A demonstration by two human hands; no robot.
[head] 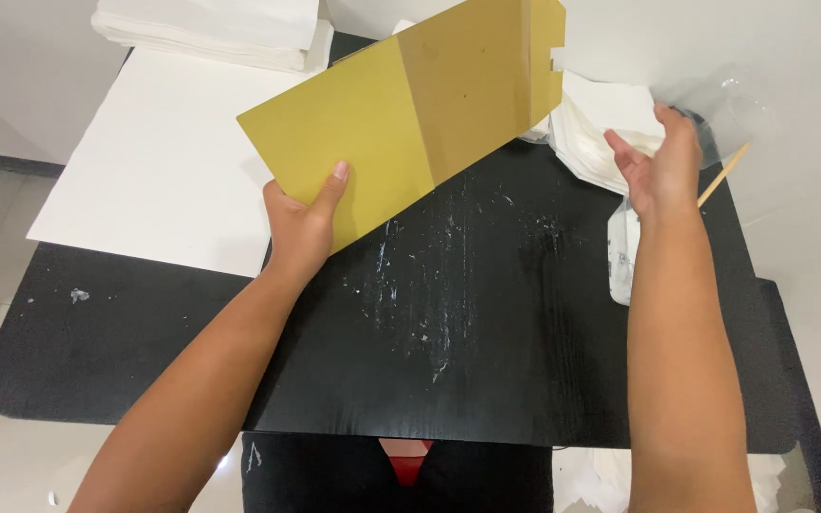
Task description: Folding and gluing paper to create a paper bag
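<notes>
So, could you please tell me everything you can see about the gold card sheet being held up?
The gold card sheet is a flat, stiff-looking piece of card with a vertical crease that leaves its right part darker, and a small notch cut into its right edge. It is tilted, raised above the black table. The left hand pinches its lower edge, thumb on top. The right hand is apart from it, open.
</notes>
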